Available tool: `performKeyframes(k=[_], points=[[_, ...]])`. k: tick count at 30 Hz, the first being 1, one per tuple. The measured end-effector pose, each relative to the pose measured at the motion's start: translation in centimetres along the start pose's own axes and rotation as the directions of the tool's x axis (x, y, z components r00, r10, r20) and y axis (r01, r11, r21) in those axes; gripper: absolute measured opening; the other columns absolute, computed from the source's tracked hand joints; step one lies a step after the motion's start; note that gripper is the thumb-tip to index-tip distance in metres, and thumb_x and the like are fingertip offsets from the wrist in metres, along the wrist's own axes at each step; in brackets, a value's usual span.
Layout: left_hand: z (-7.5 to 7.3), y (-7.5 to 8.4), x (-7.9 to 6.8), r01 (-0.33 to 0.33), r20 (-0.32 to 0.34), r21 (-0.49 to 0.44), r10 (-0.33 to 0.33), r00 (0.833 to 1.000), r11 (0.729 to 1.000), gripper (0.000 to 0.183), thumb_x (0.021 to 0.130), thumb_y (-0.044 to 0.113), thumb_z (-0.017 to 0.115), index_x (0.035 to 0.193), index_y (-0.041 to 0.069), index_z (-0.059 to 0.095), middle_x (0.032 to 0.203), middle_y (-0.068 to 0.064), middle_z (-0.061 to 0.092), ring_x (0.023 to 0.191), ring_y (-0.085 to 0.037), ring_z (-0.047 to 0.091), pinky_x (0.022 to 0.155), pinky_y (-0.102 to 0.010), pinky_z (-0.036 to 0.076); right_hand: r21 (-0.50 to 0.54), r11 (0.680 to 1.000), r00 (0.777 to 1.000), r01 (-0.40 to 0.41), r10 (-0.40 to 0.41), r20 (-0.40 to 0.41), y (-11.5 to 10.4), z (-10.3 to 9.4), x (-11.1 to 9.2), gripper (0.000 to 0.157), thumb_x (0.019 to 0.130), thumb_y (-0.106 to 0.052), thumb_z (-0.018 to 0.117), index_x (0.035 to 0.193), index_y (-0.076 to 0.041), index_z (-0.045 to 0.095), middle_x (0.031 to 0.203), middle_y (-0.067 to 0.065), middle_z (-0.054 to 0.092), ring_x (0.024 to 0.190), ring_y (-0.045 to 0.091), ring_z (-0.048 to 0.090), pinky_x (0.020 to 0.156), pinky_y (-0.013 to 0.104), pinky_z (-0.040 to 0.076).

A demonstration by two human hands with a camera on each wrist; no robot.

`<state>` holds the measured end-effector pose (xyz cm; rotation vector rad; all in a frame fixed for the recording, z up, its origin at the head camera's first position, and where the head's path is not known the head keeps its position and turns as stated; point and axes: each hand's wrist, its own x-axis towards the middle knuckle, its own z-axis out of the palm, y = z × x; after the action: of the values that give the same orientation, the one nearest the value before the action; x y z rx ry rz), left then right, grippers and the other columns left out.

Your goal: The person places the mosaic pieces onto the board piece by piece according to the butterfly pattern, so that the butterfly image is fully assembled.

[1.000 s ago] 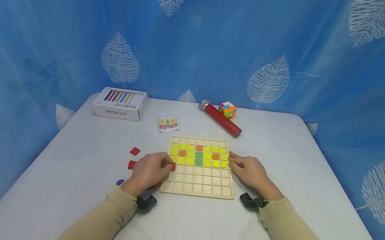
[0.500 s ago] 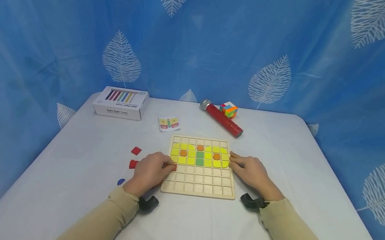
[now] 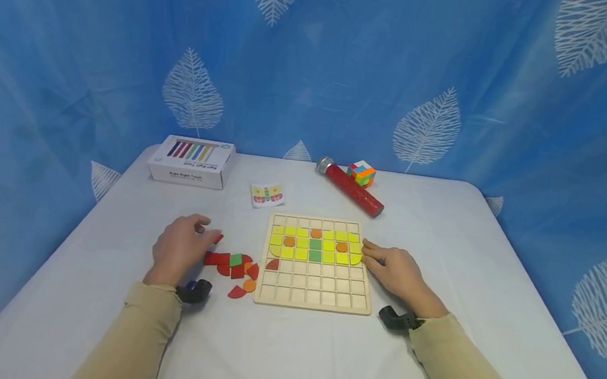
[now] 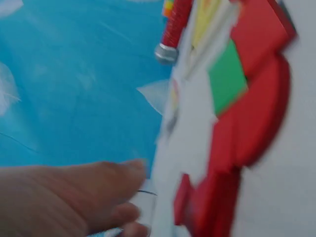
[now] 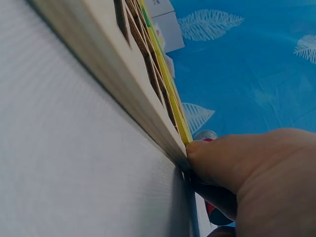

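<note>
A wooden grid board (image 3: 319, 296) carries yellow, orange and green tiles in its upper rows. One dark red quarter-circle tile (image 3: 272, 265) lies at its left edge below the yellow ones. My left hand (image 3: 178, 249) hovers left of the loose pieces, thumb and fingers apart around a red square tile (image 3: 219, 238) that is partly hidden; the left wrist view shows nothing between the fingers. My right hand (image 3: 394, 270) rests against the board's right edge, fingertips touching it; in the right wrist view the thumb (image 5: 212, 155) lies at the edge beside a yellow tile.
Loose red tiles (image 3: 237, 272), a green tile (image 3: 236, 259) and an orange disc (image 3: 249, 285) lie left of the board. Behind stand a small pattern card (image 3: 267, 195), a white box (image 3: 190, 163), a red microphone (image 3: 353, 189) and a puzzle cube (image 3: 362, 172).
My left hand has let go of the red quarter-circle tile on the board and moved left to the loose red square, uncovering the pile of pieces. The right hand stays at the board's edge.
</note>
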<state>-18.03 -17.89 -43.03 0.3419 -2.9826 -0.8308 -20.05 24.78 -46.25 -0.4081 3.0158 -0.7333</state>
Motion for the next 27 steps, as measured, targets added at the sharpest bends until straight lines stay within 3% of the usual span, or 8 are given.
performKeyframes(k=[6, 16, 23, 27], points=[[0.9, -0.4, 0.9, -0.009, 0.044, 0.048, 0.007, 0.999, 0.999, 0.04, 0.094, 0.027, 0.075, 0.125, 0.004, 0.069, 0.111, -0.016, 0.071, 0.096, -0.031, 0.064, 0.079, -0.043, 0.054, 0.007, 1.0, 1.0, 0.002, -0.002, -0.007, 0.0, -0.1, -0.1, 0.041, 0.101, -0.031, 0.065, 0.138, -0.013, 0.064, 0.15, 0.001, 0.055, 0.14, 0.036, 0.05, 0.111, 0.057, 0.042], [1.2, 0.0, 1.0, 0.054, 0.078, -0.06, -0.05, 0.996, 0.997, 0.039, 0.092, 0.026, 0.077, 0.123, 0.006, 0.066, 0.113, -0.016, 0.069, 0.098, -0.031, 0.064, 0.084, -0.042, 0.054, 0.018, 1.0, 1.0, -0.012, 0.012, 0.006, -0.2, -0.2, -0.2, 0.042, 0.101, -0.031, 0.065, 0.138, -0.014, 0.063, 0.15, 0.002, 0.055, 0.141, 0.037, 0.049, 0.112, 0.058, 0.041], [1.4, 0.0, 0.7, -0.014, 0.042, -0.153, 0.021, 0.999, 0.988, 0.031, 0.094, 0.022, 0.075, 0.12, 0.008, 0.069, 0.116, -0.014, 0.07, 0.1, -0.031, 0.065, 0.086, -0.041, 0.055, 0.027, 0.999, 1.0, -0.026, 0.025, 0.012, -0.2, -0.3, -0.3, 0.042, 0.101, -0.031, 0.065, 0.139, -0.014, 0.063, 0.151, 0.001, 0.054, 0.141, 0.037, 0.049, 0.112, 0.058, 0.04], [2.2, 1.1, -0.2, -0.058, 0.003, -0.238, 0.06, 0.998, 0.97, 0.023, 0.097, 0.024, 0.072, 0.117, 0.012, 0.073, 0.115, -0.01, 0.069, 0.098, -0.027, 0.061, 0.082, -0.036, 0.056, 0.015, 1.0, 1.0, -0.02, 0.02, 0.018, -0.3, -0.3, -0.2, 0.041, 0.101, -0.032, 0.064, 0.139, -0.015, 0.063, 0.151, 0.001, 0.054, 0.141, 0.038, 0.049, 0.112, 0.059, 0.04]])
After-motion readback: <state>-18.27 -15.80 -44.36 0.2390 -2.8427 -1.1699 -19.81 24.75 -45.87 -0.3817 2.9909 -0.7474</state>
